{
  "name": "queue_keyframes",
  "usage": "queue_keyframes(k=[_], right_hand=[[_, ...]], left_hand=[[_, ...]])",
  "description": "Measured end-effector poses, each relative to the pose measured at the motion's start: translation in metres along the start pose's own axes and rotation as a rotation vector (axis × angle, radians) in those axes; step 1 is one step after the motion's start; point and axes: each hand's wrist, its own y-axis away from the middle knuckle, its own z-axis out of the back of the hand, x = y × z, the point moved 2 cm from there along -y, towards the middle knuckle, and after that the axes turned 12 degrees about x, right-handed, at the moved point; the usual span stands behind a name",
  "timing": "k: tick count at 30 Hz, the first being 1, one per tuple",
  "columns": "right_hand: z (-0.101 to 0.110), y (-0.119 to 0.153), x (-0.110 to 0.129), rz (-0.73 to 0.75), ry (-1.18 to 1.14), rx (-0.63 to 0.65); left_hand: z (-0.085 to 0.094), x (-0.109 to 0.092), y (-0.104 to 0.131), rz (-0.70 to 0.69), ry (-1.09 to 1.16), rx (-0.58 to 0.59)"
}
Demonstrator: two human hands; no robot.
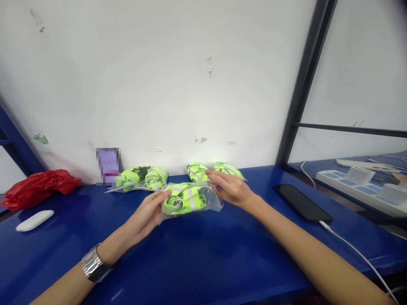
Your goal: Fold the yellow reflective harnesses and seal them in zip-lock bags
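Between my hands, above the blue table, is a clear plastic bag with folded neon yellow-green straps that have silver reflective bands. My left hand grips the bag's left end, thumb on top and the other fingers partly hidden beneath. At the bag's right end, by its red seal line, my right hand has its fingers closed on the edge. Similar bagged straps lie behind at the wall: a left group, one bag at the middle and another beside it.
A red plastic bag and a white case lie at the left. A blurred purple item leans on the wall. To the right are a black phone with a white cable and a power strip beyond a dark frame post.
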Motion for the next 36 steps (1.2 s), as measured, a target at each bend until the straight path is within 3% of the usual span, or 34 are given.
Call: queue_keyframes(k=[3,5,7,11,15,18,22,29,34,36], right_hand=[[0.007,0.004,-0.024,-0.432,0.031,-0.096],[0.007,0.006,-0.032,-0.614,-0.108,-0.136],[0.001,0.006,-0.031,-0.599,-0.392,-0.044],[-0.016,0.001,-0.013,-0.417,-0.885,0.185],[-0.025,-0.001,0.002,-0.346,-0.927,0.254],[-0.025,-0.004,0.013,-0.253,-0.961,0.319],[-0.024,-0.008,0.028,-0.237,-1.097,0.329],[-0.037,-0.006,0.034,-0.425,-1.292,0.252],[-0.046,-0.002,0.046,-0.496,-1.477,0.287],[-0.047,-0.002,0.052,-0.503,-1.518,0.312]], left_hand=[[0.013,-0.005,-0.006,-0.142,0.011,-0.133],[0.020,-0.008,-0.008,-0.195,0.015,-0.173],[0.022,-0.008,-0.009,-0.224,0.015,-0.158],[0.019,-0.002,-0.007,-0.238,-0.018,-0.072],[0.014,0.004,-0.005,-0.190,-0.092,0.054],[0.016,0.003,-0.005,-0.191,-0.100,0.073],[0.022,0.003,-0.006,-0.190,-0.164,-0.012],[0.026,0.006,-0.009,-0.140,-0.320,-0.191],[0.022,-0.009,-0.003,-0.337,-1.033,-0.490],[0.019,-0.014,0.000,-0.341,-1.194,-0.532]])
